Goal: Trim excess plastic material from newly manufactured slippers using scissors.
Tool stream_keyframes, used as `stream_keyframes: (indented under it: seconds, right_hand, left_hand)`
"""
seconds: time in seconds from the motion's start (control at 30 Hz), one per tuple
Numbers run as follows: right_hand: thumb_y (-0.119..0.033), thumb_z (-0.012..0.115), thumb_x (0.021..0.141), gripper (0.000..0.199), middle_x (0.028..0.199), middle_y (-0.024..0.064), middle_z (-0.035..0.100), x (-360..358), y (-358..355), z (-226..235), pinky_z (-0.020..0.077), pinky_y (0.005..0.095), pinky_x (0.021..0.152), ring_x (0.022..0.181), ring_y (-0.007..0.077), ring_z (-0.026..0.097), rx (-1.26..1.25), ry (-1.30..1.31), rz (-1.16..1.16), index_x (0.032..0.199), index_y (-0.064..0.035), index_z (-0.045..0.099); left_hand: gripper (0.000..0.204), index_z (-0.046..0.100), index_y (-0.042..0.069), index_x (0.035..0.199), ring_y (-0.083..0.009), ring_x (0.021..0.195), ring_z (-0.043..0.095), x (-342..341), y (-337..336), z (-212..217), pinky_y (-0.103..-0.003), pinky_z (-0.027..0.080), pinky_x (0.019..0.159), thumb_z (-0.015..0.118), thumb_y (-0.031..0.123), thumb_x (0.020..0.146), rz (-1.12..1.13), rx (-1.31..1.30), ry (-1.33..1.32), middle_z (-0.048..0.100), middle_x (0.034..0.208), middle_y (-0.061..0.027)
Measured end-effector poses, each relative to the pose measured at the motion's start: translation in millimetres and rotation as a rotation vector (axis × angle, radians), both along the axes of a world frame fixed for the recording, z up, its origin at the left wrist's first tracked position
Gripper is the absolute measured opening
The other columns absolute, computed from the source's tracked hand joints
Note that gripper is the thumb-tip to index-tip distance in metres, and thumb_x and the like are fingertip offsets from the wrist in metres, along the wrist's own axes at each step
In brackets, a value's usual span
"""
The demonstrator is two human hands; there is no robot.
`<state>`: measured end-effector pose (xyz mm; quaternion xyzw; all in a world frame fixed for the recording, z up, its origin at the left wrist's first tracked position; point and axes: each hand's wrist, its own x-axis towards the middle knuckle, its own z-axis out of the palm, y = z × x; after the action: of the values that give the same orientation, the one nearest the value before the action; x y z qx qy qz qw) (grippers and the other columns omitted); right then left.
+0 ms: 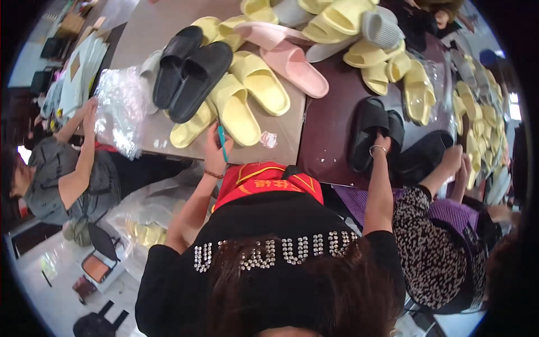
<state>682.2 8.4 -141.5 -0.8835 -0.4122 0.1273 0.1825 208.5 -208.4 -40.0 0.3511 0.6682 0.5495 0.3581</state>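
Note:
At the near edge of the brown table, my left hand (212, 153) is closed round a slim teal tool (223, 141), its exact kind unclear. It is beside a yellow slipper (238, 112) and the toe of another yellow slipper (191, 128). Out to the right, my right hand (382, 143) grips a black slipper (368, 126) by its strap area, fingers partly hidden. A second black slipper (396, 128) lies against it. Farther off on the left, a pair of black slippers (193, 73) rests on yellow ones, and a pink slipper (295, 64) lies to their right.
A co-worker on the left holds a clear plastic bag (120, 109). Close on my right, another person's hands (453, 162) are by a black slipper (429, 149). Heaped yellow slippers (337, 22) cover the far table. A plastic sack (147, 231) stands at lower left.

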Motion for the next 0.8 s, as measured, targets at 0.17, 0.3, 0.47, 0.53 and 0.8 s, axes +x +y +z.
stream_keyframes:
  seconds: [0.17, 0.3, 0.47, 0.53, 0.8]
  right_hand:
    - [-0.039, 0.065, 0.067, 0.052, 0.085, 0.0232, 0.059, -11, 2, 10, 0.0436, 0.0389, 0.073, 0.079, 0.0346, 0.057, 0.123, 0.233, -0.03, 0.087, 0.0087, 0.058]
    - [-0.017, 0.065, 0.07, 0.042, 0.095, 0.0189, 0.058, -55, -41, 28, 0.0428, 0.0349, 0.078, 0.083, 0.0296, 0.056, 0.497, 0.798, -0.137, 0.1, 0.0087, 0.052]
    - [-0.005, 0.056, 0.074, 0.034, 0.105, 0.0149, 0.054, -158, -81, 48, 0.0367, 0.0304, 0.088, 0.1, 0.0208, 0.049, 0.551, 0.604, 0.437, 0.106, 0.006, 0.051]
    - [-0.006, 0.054, 0.075, 0.033, 0.102, 0.0133, 0.056, -204, -81, 44, 0.0389, 0.0288, 0.085, 0.098, 0.0187, 0.052, 0.353, 0.848, 0.634, 0.106, 0.0027, 0.052]
    - [-0.012, 0.058, 0.075, 0.031, 0.094, 0.0111, 0.057, -389, -71, 107, 0.0451, 0.0262, 0.073, 0.079, 0.0169, 0.057, 0.093, 0.734, 1.264, 0.103, 0.0003, 0.054]
  left_hand:
    - [0.055, 0.034, 0.0, 0.122, -0.0096, 0.062, 0.05, -14, -9, -10, -0.021, 0.042, 0.054, 0.057, 0.006, 0.073, 0.088, -0.019, 0.022, 0.052, 0.074, -0.0038]
    - [0.053, 0.035, 0.001, 0.121, -0.0093, 0.063, 0.051, -27, -11, 10, -0.022, 0.043, 0.058, 0.057, 0.004, 0.074, 0.209, -0.026, 0.124, 0.052, 0.075, -0.0033]
    - [0.051, 0.036, 0.002, 0.121, -0.0088, 0.068, 0.052, -58, -8, 13, -0.022, 0.043, 0.063, 0.056, 0.002, 0.074, 0.278, -0.04, 0.498, 0.053, 0.078, -0.0034]
    - [0.051, 0.036, 0.003, 0.121, -0.0092, 0.069, 0.052, -68, -4, 14, -0.022, 0.043, 0.064, 0.056, 0.002, 0.074, 0.302, -0.033, 0.486, 0.054, 0.079, -0.0035]
    - [0.055, 0.034, 0.005, 0.122, -0.0195, 0.081, 0.054, -132, 4, 7, -0.029, 0.043, 0.072, 0.055, -0.001, 0.072, 0.564, 0.109, 0.643, 0.054, 0.093, -0.0099]
